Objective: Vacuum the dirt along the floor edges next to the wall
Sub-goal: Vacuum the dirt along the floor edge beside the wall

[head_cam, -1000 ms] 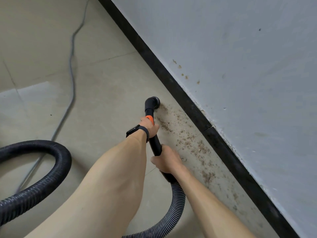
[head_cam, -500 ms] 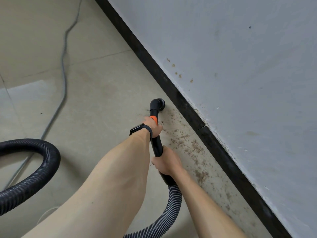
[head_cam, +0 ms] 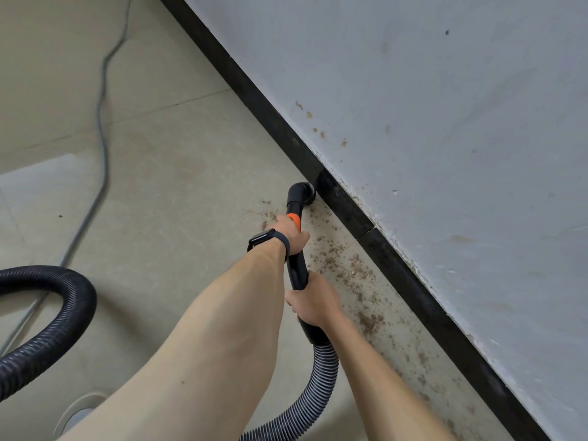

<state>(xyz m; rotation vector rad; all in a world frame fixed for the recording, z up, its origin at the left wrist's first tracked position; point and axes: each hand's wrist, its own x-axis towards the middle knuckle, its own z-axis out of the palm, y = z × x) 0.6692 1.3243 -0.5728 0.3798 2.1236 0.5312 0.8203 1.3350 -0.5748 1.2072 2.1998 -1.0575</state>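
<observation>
The wand (head_cam: 297,265) is gripped by both hands, left hand (head_cam: 291,232) nearer the nozzle (head_cam: 302,194), with dirt (head_cam: 356,272) trailing back along the skirting (head_cam: 397,268) on the right.

Black wand (head_cam: 297,265) with an orange band (head_cam: 294,219); black ribbed hose (head_cam: 54,329). Black watch (head_cam: 269,240). Beige tiled floor (head_cam: 178,160), speckled brown with dirt (head_cam: 356,268) along its wall edge. Black skirting (head_cam: 346,205). Pale grey wall (head_cam: 445,122) with brown spots. Grey cable (head_cam: 101,122).

No readable text, label or number shows anywhere.
</observation>
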